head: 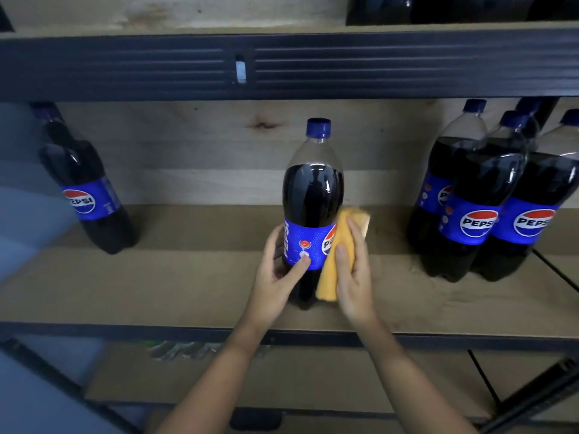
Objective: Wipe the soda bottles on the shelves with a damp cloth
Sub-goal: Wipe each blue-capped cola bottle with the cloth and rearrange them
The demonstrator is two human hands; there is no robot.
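My left hand (275,270) grips the lower half of the middle bottle (311,208): fingers wrapped around its left side, thumb pressed on the blue label, grip closed on it. My right hand (352,274) is closed on the folded yellow cloth (332,277), pressing it flat against the bottle's right side, from the label down toward the base. Fingers lie along the cloth, thumb on its front.

The bottle stands upright on the middle shelf (188,286), near the front edge, blue cap on, dark soda up to the shoulder.

Open shelf on both sides of it. One bottle (84,189) stands well apart at the left, close to the back board (188,151). A cluster of bottles (488,208) stands at the right, touching each other, with a clear gap to my right hand. A black cable (557,274) runs over the shelf beside that cluster.

The upper shelf beam (282,64) sits above the cap with room to spare. More bottles (438,9) stand on the upper shelf at the right.
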